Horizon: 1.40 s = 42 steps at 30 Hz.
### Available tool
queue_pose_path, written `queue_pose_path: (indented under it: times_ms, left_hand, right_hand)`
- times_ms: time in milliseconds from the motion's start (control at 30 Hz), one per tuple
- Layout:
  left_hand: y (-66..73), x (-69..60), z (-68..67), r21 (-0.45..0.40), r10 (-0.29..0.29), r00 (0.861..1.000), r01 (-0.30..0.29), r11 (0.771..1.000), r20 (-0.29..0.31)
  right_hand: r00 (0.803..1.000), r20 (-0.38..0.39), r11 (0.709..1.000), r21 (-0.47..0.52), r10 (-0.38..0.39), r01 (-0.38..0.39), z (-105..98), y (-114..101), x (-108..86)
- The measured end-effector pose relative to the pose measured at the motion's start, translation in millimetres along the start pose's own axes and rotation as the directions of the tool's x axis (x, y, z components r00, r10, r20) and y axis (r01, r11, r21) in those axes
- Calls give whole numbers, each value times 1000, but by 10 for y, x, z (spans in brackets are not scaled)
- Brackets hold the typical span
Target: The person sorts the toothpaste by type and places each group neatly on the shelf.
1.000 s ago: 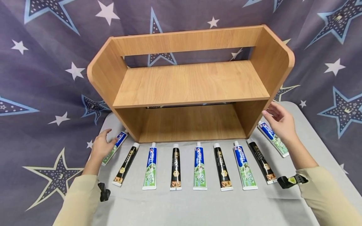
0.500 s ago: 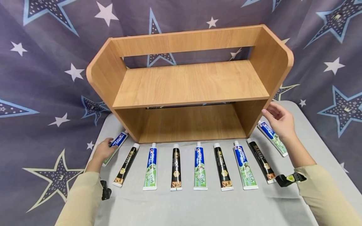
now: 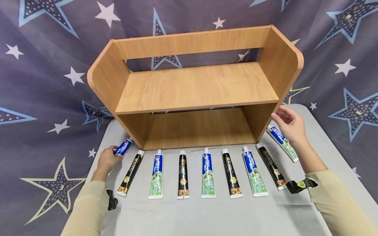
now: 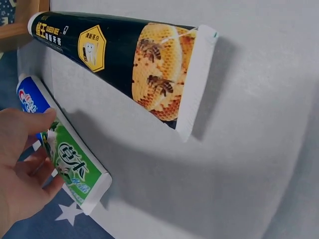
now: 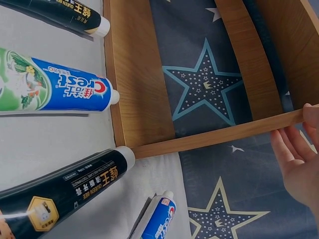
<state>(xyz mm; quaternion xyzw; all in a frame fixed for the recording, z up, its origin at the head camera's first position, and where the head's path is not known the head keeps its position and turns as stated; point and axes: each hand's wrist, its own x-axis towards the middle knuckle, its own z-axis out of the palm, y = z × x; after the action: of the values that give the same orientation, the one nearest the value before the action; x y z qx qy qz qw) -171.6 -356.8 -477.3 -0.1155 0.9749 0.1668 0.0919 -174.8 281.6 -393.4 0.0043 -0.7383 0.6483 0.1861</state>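
- A person's left grip (image 3: 108, 161) clasps the leftmost blue-and-green tube (image 3: 123, 147), thumb above and fingers beneath. The tube lies at eight o'clock of the wooden shelf (image 3: 192, 45), its cap pointing toward one o'clock; whether it has lifted at all cannot be told.
- A second ago those fingers were spread above the tube. Now they have closed on it, so the first of the row is in hand and the others lie untouched.
- At four o'clock, the right grip (image 3: 292, 127) holds the front edge of the shelf's right side panel (image 3: 280, 65) between thumb and fingers, little changed over the same second; it appears to steady the frame.
- The shelf offers two places: an upper level (image 3: 195, 87) and a lower compartment (image 3: 200, 129). All nine tubes are outside it.
- On the pale desk (image 3: 183, 218), four black tubes (image 3: 183, 175) alternate with the blue-and-green ones, fanning from eight o'clock through six to four.
- A star-patterned curtain (image 3: 53, 108) hangs behind, toward twelve.
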Motion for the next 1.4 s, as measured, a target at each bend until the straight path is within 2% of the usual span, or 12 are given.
queue_pose_path:
  times_ms: [233,500,633,833,933,1100,1233,1400]
  left_hand:
    - [24,-31,21,25,22,999,-21,999,-48]
    - [44,-55,-18,52,-5,997,9,999,-75]
    - [37,-29,-40,62,-15,997,19,998,-71]
    - [27,-21,-35,55,-59,998,61,997,-30]
    - [28,-43,-29,29,-45,998,47,999,-53]
    - [62,-65,0,-33,23,995,-27,999,-99]
    - [109,-78,-5,-48,27,997,-30,998,-70]
    - [127,-124,-53,-35,-40,999,40,999,3]
  right_hand:
    - [1000,-10,995,-95,17,-18,20,-8,8]
    - [1000,-4,999,-49,-11,11,17,-30,1]
    - [1000,-13,998,-58,-5,4,24,-37,2]
    - [1000,-5,1000,-31,4,-4,23,-42,2]
    - [1000,1,1000,7,12,-12,15,-47,2]
    - [1000,6,1000,20,22,-22,1,-51,8]
    - [999,16,1000,-6,30,-30,-3,-44,9]
    - [999,26,999,18,27,-27,0,-28,-3]
